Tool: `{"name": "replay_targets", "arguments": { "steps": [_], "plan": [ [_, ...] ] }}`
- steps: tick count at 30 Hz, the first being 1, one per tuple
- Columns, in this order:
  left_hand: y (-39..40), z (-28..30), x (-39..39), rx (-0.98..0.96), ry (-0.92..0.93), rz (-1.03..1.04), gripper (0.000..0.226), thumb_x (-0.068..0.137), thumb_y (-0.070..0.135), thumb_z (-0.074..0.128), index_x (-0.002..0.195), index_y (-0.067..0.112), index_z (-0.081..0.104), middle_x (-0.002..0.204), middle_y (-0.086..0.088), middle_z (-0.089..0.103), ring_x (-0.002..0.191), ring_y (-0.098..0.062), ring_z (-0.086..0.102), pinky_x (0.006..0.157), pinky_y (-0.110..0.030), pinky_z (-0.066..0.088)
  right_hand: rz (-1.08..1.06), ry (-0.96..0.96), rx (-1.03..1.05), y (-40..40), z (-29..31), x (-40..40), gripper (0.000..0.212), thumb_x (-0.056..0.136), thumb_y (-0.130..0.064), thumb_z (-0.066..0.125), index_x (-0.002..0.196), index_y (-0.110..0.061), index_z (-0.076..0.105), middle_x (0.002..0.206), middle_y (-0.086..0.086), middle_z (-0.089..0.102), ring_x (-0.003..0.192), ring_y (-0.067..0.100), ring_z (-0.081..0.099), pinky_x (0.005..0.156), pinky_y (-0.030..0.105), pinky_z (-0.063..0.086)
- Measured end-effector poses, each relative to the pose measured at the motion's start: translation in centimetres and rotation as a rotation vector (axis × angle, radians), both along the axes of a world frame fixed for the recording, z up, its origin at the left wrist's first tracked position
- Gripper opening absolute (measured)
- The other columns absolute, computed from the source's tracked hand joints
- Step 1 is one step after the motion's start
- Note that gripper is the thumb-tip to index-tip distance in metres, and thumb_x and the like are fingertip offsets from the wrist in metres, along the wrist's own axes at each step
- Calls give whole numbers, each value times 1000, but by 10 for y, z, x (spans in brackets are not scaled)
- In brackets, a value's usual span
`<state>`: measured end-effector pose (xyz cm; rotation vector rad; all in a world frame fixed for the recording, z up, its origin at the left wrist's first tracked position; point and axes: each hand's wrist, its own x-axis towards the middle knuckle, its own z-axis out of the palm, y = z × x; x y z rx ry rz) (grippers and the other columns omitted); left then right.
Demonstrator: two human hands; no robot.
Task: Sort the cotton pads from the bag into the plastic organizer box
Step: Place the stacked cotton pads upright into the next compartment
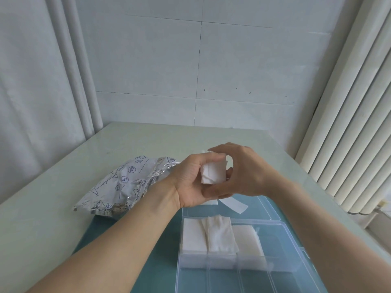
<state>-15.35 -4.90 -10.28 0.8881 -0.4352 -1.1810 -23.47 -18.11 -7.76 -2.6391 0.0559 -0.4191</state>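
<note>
A small stack of white square cotton pads (213,172) is held above the table between both hands. My left hand (190,182) grips it from the left, palm up; my right hand (239,172) closes over it from the right. Left of the hands lies the crumpled silver foil bag (122,182) with blue drawings, its torn mouth facing right. Below the hands stands the clear plastic organizer box (281,246); three of its compartments hold white cotton pads (213,235).
The box lid (266,208) lies flat behind the box, with a white paper strip (234,205) on it. A teal mat (101,235) covers the near table. A radiator (355,127) stands at the right; a tiled wall lies behind.
</note>
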Motion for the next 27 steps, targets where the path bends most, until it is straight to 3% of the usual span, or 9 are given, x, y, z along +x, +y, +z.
{"name": "replay_targets", "arguments": {
  "steps": [2, 7, 11, 13, 15, 17, 19, 24, 27],
  "plan": [
    [-1, -1, -1, 24, -78, 33, 14, 86, 15, 67, 99, 17, 64, 87, -7, 60, 80, -23, 60, 82, -43, 50, 2, -6, -8, 0, -1, 0, 85, 56, -39, 95, 132, -30, 59, 122, -14, 60, 110, 3, 56, 93, 21, 45],
    [-2, -4, -3, 76, -255, -44, 1, 84, 16, 72, 85, 16, 71, 82, -6, 67, 81, -25, 63, 91, -43, 45, 78, -120, 92, 1, 1, 0, 66, 59, -16, 91, 117, -33, 67, 116, -17, 59, 109, 0, 58, 94, 19, 47],
    [-5, -2, -4, -23, -229, 55, 10, 77, 14, 70, 87, 15, 69, 80, -5, 68, 72, -18, 65, 75, -31, 51, 21, -2, -3, -4, -4, 2, 98, 52, -33, 98, 139, -34, 51, 119, -10, 54, 107, 3, 56, 86, 20, 47],
    [-6, 0, -4, -53, -243, 60, 10, 83, 13, 64, 91, 18, 68, 83, -4, 68, 71, -17, 66, 69, -28, 52, 20, -29, 21, -6, -6, 3, 81, 52, -31, 99, 123, -29, 62, 110, -7, 58, 95, 6, 60, 77, 17, 49],
    [-4, 2, -3, -46, -264, 25, 17, 90, 12, 60, 98, 25, 68, 86, 0, 69, 73, -17, 67, 76, -34, 50, 36, -107, 101, -6, -6, 4, 64, 55, -21, 97, 110, -27, 65, 107, -5, 61, 95, 3, 62, 75, 20, 54],
    [-2, 1, -2, -19, -268, 7, 20, 91, 14, 63, 100, 30, 70, 89, 1, 68, 78, -21, 65, 85, -44, 46, 47, -159, 100, -6, -5, 4, 72, 57, -17, 95, 120, -26, 64, 113, -7, 61, 100, -5, 59, 79, 18, 53],
    [-1, 0, -3, 8, -248, 7, 14, 89, 14, 66, 91, 27, 72, 87, -1, 66, 81, -22, 60, 85, -44, 45, 65, -125, 70, -4, -4, 3, 91, 54, -22, 96, 136, -30, 55, 121, -12, 55, 106, -8, 53, 78, 9, 48],
    [-6, -4, -4, 35, -270, 61, 10, 83, 11, 71, 88, 19, 67, 86, -5, 63, 78, -20, 58, 78, -35, 46, 23, -120, -20, -5, -8, 7, 79, 51, -33, 99, 121, -27, 64, 115, -11, 57, 101, 6, 56, 80, 19, 46],
    [-7, -1, -5, 8, -197, 112, 7, 86, 8, 68, 87, 15, 65, 84, -5, 62, 74, -16, 62, 71, -29, 50, 18, -69, -31, -6, -5, 3, 100, 47, -42, 99, 135, -32, 53, 123, -14, 51, 107, 2, 53, 77, 6, 42]
  ]
}}
